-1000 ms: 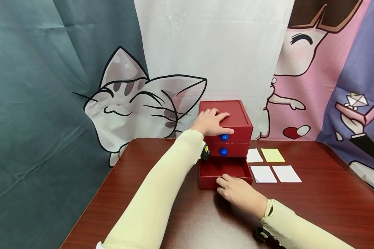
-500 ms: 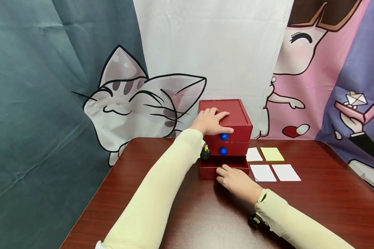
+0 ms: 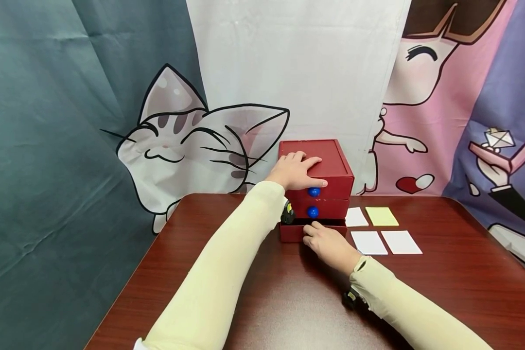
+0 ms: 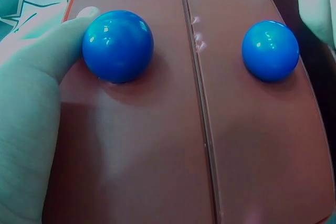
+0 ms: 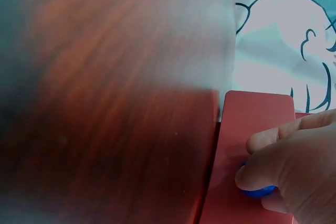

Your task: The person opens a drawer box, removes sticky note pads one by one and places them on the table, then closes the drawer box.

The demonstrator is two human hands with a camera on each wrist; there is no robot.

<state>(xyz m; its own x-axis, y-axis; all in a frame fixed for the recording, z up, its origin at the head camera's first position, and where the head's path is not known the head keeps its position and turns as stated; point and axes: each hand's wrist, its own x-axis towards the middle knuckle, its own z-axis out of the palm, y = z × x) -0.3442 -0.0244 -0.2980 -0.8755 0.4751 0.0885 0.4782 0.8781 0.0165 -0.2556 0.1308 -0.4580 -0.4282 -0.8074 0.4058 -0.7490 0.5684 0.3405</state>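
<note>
A red three-drawer cabinet (image 3: pixel 334 163) stands at the back of the table. My left hand (image 3: pixel 294 172) rests spread over its top, thumb by the front edge near the upper blue knob (image 4: pixel 118 46). The middle drawer's blue knob (image 4: pixel 270 52) shows in the left wrist view, and both upper drawers are closed. The bottom drawer (image 3: pixel 291 234) sticks out a short way. At its front, my right hand (image 3: pixel 330 247) pinches a blue knob (image 5: pixel 260 191), which is mostly covered by the fingers in the right wrist view.
Right of the cabinet lie a yellow note pad (image 3: pixel 382 217) and several white ones, the nearest white pad (image 3: pixel 369 243) close to the right hand. A printed cloth (image 3: pixel 302 73) hangs behind the brown table (image 3: pixel 192 243).
The bottom drawer has slid back into the cabinet, most of its inside now out of sight, with my right hand moving along at its front. My left hand has stayed on top.
</note>
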